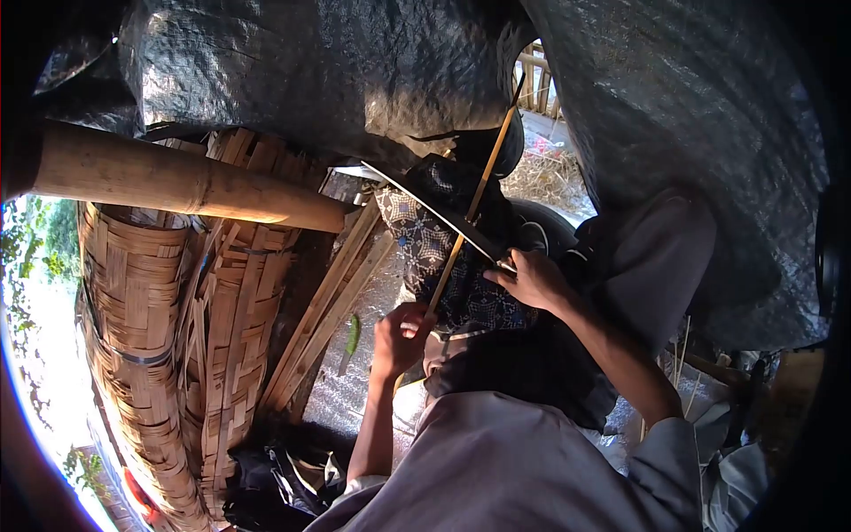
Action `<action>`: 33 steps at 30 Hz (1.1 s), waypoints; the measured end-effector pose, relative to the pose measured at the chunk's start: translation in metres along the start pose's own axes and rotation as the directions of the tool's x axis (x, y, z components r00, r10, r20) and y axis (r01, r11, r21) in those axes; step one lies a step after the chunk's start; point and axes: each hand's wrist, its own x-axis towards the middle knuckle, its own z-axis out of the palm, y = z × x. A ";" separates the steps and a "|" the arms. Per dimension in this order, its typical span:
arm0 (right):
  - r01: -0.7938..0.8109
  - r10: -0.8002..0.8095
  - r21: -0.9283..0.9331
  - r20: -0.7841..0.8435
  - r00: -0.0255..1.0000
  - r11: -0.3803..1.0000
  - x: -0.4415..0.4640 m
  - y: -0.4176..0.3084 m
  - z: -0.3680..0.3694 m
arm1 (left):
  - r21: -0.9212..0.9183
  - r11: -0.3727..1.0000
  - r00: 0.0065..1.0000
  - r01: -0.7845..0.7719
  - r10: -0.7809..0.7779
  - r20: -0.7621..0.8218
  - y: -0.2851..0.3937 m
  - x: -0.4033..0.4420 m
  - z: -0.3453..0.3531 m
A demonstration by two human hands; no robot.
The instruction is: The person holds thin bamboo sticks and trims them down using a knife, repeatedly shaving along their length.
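Note:
Near the middle, my left hand (402,339) is closed round the lower end of a thin bamboo strip (485,182), which slants up to the right. My right hand (529,279) grips the handle of a long knife (434,207), whose blade points up to the left. The blade crosses the strip above my left hand; whether they touch is hard to tell. Beneath both lies a dark patterned cloth (421,239) over my lap.
Rolled woven bamboo mats (142,310) stand at the left, beside wooden slats (324,306). A thick bamboo pole (186,184) juts in from the left above them. Dark plastic sheeting (691,115) hangs across the top and right. A green object (354,334) lies on the ground.

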 end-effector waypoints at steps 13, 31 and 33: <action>-0.042 0.040 -0.014 -0.110 0.993 0.999 -0.002 0.020 0.012 | 0.008 0.988 0.976 -0.155 0.155 -0.155 -0.011 0.028 0.046; -0.543 -0.040 0.812 0.563 0.826 0.214 -0.004 0.000 -0.007 | -0.169 0.985 0.999 0.036 -0.035 0.010 -0.007 0.023 0.042; -0.606 -0.084 0.789 0.613 0.785 0.100 -0.003 -0.003 -0.014 | -0.131 0.989 0.998 0.065 -0.063 0.018 0.002 0.022 0.038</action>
